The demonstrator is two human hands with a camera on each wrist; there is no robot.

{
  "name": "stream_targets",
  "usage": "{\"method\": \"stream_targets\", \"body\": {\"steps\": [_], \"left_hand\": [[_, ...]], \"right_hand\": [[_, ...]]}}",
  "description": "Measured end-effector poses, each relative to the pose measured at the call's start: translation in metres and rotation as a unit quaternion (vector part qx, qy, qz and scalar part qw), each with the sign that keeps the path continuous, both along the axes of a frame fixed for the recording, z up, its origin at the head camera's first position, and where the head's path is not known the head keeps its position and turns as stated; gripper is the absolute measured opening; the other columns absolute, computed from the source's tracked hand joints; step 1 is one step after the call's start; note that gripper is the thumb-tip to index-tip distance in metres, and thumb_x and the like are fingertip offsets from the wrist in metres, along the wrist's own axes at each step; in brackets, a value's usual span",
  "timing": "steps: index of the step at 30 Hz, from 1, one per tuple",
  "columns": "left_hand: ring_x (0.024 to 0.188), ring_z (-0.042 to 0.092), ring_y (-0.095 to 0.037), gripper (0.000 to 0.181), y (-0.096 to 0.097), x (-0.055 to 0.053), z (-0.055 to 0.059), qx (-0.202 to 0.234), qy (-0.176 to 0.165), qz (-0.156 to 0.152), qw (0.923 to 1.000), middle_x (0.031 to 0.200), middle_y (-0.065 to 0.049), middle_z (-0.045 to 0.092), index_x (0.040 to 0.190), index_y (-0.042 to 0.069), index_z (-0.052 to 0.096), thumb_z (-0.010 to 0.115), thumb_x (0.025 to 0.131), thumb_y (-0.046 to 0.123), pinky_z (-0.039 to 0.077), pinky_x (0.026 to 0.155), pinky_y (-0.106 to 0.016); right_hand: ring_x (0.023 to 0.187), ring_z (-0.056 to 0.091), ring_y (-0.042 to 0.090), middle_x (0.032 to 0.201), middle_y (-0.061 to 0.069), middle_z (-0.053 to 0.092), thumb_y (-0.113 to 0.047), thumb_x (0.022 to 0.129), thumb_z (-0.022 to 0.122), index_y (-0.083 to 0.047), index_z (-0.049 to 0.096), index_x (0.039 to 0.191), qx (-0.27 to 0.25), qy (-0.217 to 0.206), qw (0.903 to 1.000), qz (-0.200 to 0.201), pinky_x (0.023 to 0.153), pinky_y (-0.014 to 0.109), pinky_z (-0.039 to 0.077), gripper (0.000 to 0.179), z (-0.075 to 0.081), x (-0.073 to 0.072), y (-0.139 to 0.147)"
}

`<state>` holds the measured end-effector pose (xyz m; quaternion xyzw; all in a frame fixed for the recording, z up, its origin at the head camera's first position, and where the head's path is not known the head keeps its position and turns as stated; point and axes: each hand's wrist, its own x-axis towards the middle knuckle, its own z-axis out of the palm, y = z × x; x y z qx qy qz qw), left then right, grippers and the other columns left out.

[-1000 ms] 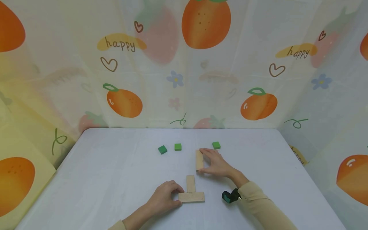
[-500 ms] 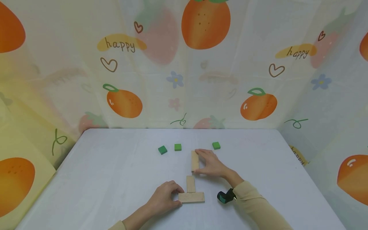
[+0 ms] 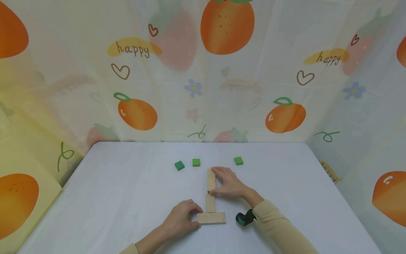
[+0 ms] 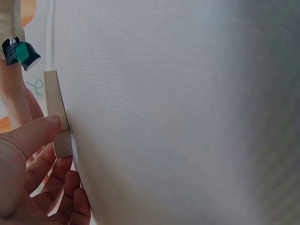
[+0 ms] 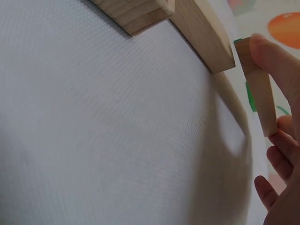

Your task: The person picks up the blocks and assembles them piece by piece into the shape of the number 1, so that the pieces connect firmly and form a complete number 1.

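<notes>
On the white table a wooden block [image 3: 217, 218] lies crosswise, and my left hand [image 3: 182, 218] pinches its left end between thumb and fingers. The left wrist view shows this hand [image 4: 33, 173] with its thumb on the block [image 4: 54, 96]. A second wooden block [image 3: 210, 203] extends away from the middle of the first, touching it. Just beyond its far end, my right hand [image 3: 231, 183] grips a third wooden block [image 3: 211, 180] by its two ends. In the right wrist view that block [image 5: 260, 93] looks slightly raised, with a gap before the second block [image 5: 201, 35].
Three small green blocks stand near the back: a dark one [image 3: 179, 165], a lighter one [image 3: 196, 162] and another light one [image 3: 238, 161]. A black wrist camera [image 3: 244, 218] sits by the right sleeve. A fruit-printed curtain [image 3: 203, 88] encloses the table [image 3: 127, 183].
My right hand has moved left and slightly nearer with the third wooden block, bringing it almost in line with the second. The left hand and the other blocks have stayed put.
</notes>
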<state>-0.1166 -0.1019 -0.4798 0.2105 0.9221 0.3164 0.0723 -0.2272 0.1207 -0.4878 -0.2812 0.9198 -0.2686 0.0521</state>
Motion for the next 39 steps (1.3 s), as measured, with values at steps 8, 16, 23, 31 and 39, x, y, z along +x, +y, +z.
{"method": "stream_targets", "body": {"steps": [8,16,23,31,39], "left_hand": [[0.080,0.048,-0.003,0.028,-0.0009,0.0002,0.0000,-0.001,0.004,-0.002,1.0000,0.084,0.016,0.054,0.092,0.021,0.066,0.079,0.067,0.020,0.044,0.071,-0.023],[0.081,0.049,-0.003,0.028,-0.0012,0.0003,0.0005,0.000,0.005,-0.003,1.0000,0.084,0.016,0.055,0.092,0.021,0.066,0.079,0.067,0.019,0.045,0.072,-0.024],[0.081,0.049,-0.003,0.028,-0.0015,-0.0001,0.0008,0.004,0.010,-0.006,0.9999,0.085,0.015,0.056,0.092,0.021,0.066,0.079,0.067,0.018,0.045,0.072,-0.023],[0.081,0.049,-0.003,0.028,-0.0015,-0.0007,-0.0001,0.005,0.008,-0.009,0.9999,0.085,0.015,0.055,0.092,0.020,0.067,0.079,0.068,0.018,0.045,0.072,-0.023],[0.081,0.049,-0.003,0.028,-0.0013,0.0001,0.0001,0.007,0.006,-0.008,0.9999,0.085,0.016,0.055,0.093,0.020,0.066,0.079,0.068,0.018,0.045,0.072,-0.023]], "right_hand": [[0.129,0.033,0.031,0.142,0.010,0.039,-0.053,0.072,0.070,-0.009,0.037,0.140,0.010,-0.002,0.9999,0.000,0.101,0.052,0.028,0.087,-0.0017,-0.0012,-0.0039],[0.129,0.034,0.031,0.141,0.010,0.040,-0.053,0.072,0.069,-0.010,0.038,0.140,0.015,-0.006,0.9999,-0.001,0.101,0.052,0.029,0.086,-0.0014,0.0005,-0.0063],[0.129,0.034,0.031,0.141,0.010,0.040,-0.054,0.072,0.069,-0.010,0.038,0.140,0.019,-0.005,0.9998,-0.004,0.101,0.053,0.029,0.086,-0.0008,0.0005,-0.0071],[0.129,0.034,0.029,0.142,0.008,0.039,-0.053,0.072,0.069,-0.012,0.037,0.141,0.030,-0.005,0.9995,-0.003,0.100,0.052,0.029,0.086,-0.0039,0.0002,-0.0074],[0.129,0.033,0.029,0.142,0.007,0.039,-0.051,0.074,0.068,-0.014,0.036,0.141,0.032,-0.009,0.9994,-0.002,0.098,0.052,0.030,0.084,-0.0054,0.0012,-0.0070]]}}
